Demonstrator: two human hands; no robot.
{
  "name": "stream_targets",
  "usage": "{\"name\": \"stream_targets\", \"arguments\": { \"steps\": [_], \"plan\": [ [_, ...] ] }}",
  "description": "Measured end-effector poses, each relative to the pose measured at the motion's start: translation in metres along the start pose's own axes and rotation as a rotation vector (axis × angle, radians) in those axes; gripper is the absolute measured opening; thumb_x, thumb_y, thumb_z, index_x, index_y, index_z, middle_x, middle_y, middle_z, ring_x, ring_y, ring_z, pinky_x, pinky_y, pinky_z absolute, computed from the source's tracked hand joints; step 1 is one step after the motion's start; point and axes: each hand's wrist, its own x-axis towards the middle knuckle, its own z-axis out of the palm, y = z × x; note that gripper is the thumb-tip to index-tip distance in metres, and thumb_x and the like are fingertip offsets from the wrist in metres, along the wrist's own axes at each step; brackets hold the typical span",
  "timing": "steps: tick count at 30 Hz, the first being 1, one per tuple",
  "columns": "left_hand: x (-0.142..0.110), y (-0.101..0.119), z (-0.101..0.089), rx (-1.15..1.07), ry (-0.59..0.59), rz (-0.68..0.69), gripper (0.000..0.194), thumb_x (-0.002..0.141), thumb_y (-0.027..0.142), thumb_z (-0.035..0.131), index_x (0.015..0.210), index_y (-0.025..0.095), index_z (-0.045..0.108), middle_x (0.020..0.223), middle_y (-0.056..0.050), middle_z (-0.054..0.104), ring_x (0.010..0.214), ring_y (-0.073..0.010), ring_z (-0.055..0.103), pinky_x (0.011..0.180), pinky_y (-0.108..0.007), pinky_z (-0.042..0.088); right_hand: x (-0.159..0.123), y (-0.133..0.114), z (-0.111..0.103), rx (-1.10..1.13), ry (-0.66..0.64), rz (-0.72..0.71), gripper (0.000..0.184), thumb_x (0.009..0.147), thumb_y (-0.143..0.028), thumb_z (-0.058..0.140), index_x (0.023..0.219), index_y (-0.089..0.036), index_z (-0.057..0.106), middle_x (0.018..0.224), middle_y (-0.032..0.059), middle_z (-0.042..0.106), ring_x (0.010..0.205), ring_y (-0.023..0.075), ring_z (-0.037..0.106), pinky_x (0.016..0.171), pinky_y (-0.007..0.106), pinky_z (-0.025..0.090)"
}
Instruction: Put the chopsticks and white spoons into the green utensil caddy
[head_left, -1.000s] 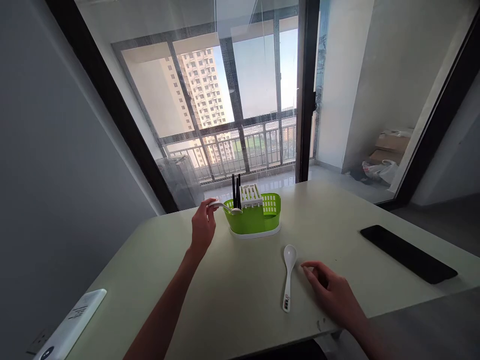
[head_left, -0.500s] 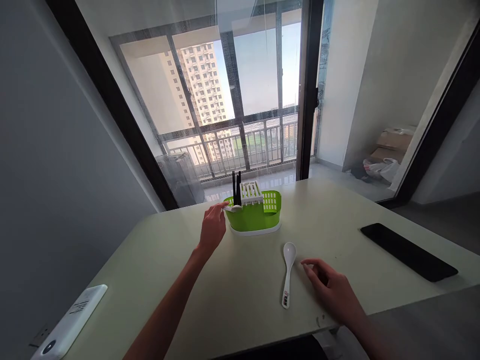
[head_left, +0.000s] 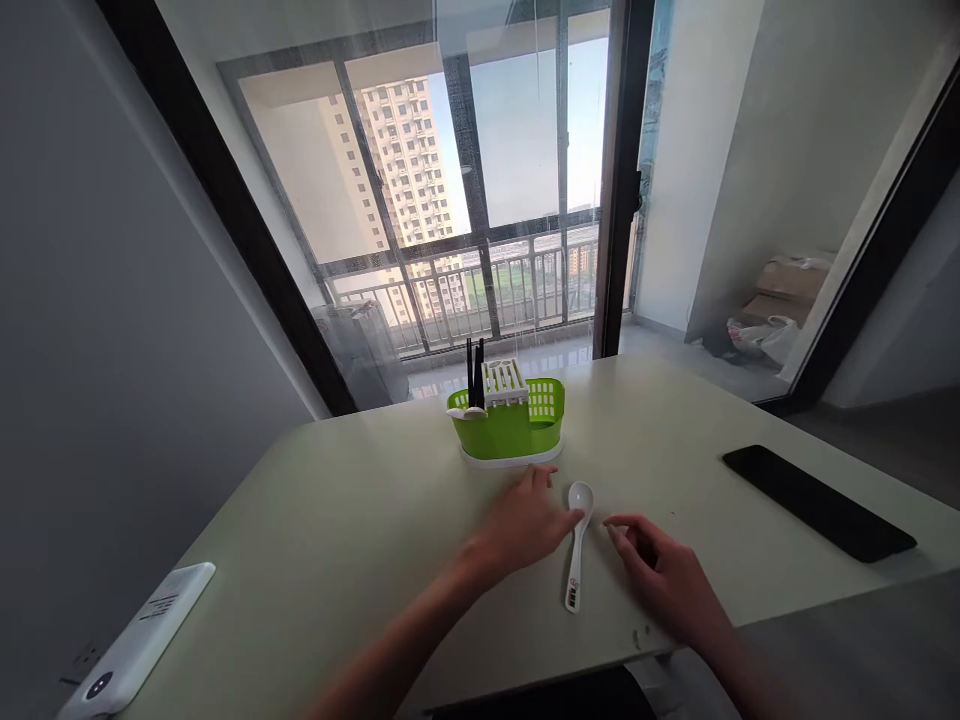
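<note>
My left hand (head_left: 529, 520) is over the table with fingers apart and nothing held, its thumb at the neck of a white spoon (head_left: 575, 575) that lies bowl-away on the tabletop. Whether the thumb touches the spoon I cannot tell. Just right of that spoon rests my right hand (head_left: 660, 575), fingers curled with thumb and forefinger near each other; no object shows in it. Farther back stands a green utensil basket (head_left: 495, 435) with a white slotted rack (head_left: 505, 382). Black chopsticks (head_left: 475, 375) stand upright in its left part, and a second white spoon (head_left: 466, 412) lies across its left rim.
The pale table (head_left: 360, 500) has a long black flat object (head_left: 817, 503) at right and a white device (head_left: 142, 640) on the left edge. Behind the table is a glass door with a dark frame (head_left: 619, 180).
My left hand put the second spoon across the basket's left rim, let go, and moved right and nearer, to the spoon on the table. My right hand has stayed in place.
</note>
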Motion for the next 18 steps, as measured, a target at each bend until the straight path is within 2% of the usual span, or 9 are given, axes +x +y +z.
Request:
{"name": "stream_targets", "arguments": {
  "steps": [2, 4, 6, 9, 14, 18],
  "plan": [
    [0.008, 0.015, 0.006, 0.041, -0.088, -0.053, 0.076, 0.091, 0.065, 0.054, 0.145, 0.014, 0.038, 0.139, -0.020, 0.056, 0.116, -0.0351, 0.064, 0.092, -0.044, 0.054, 0.000, 0.001, 0.000, 0.007, 0.011, -0.005, 0.048, 0.090, -0.067, 0.049, 0.103, -0.024, 0.067, 0.067, -0.0028, 0.056, 0.063, 0.0175, 0.056, 0.063, 0.028, 0.043],
    [0.015, 0.027, 0.009, 0.085, -0.171, -0.093, 0.081, 0.093, 0.065, 0.050, 0.150, 0.011, 0.032, 0.141, -0.023, 0.055, 0.115, -0.0384, 0.065, 0.091, -0.047, 0.054, 0.001, 0.002, 0.000, 0.007, 0.034, -0.006, 0.049, 0.089, -0.067, 0.048, 0.104, -0.023, 0.066, 0.065, -0.0030, 0.055, 0.062, 0.0177, 0.055, 0.062, 0.028, 0.043],
    [0.020, 0.034, 0.010, 0.117, -0.233, -0.107, 0.077, 0.095, 0.061, 0.047, 0.150, 0.010, 0.031, 0.139, -0.023, 0.056, 0.113, -0.0386, 0.066, 0.089, -0.047, 0.055, 0.001, 0.002, 0.000, 0.004, 0.046, -0.008, 0.050, 0.089, -0.066, 0.048, 0.107, -0.023, 0.065, 0.064, -0.0037, 0.053, 0.060, 0.0177, 0.054, 0.061, 0.028, 0.043],
    [0.024, 0.037, 0.008, 0.163, -0.289, -0.070, 0.069, 0.095, 0.048, 0.053, 0.149, 0.010, 0.033, 0.140, -0.021, 0.055, 0.111, -0.0364, 0.067, 0.089, -0.046, 0.056, 0.001, 0.002, 0.000, -0.001, 0.025, -0.021, 0.049, 0.090, -0.065, 0.047, 0.109, -0.023, 0.065, 0.063, -0.0042, 0.051, 0.060, 0.0172, 0.053, 0.061, 0.028, 0.043],
    [0.025, 0.035, 0.003, 0.243, -0.331, -0.046, 0.047, 0.094, 0.028, 0.052, 0.139, 0.014, 0.047, 0.133, -0.019, 0.059, 0.103, -0.0313, 0.070, 0.083, -0.042, 0.057, 0.000, 0.001, 0.001, -0.009, 0.046, -0.016, 0.049, 0.089, -0.065, 0.049, 0.110, -0.023, 0.064, 0.061, -0.0053, 0.048, 0.058, 0.0166, 0.052, 0.060, 0.027, 0.042],
    [0.022, 0.032, -0.001, 0.304, -0.353, -0.031, 0.031, 0.097, 0.023, 0.048, 0.123, 0.011, 0.059, 0.124, -0.020, 0.064, 0.103, -0.0328, 0.069, 0.083, -0.043, 0.056, 0.000, 0.001, 0.000, -0.016, 0.030, -0.005, 0.049, 0.089, -0.066, 0.048, 0.107, -0.024, 0.066, 0.063, -0.0043, 0.050, 0.060, 0.0164, 0.052, 0.060, 0.026, 0.043]
  ]
}}
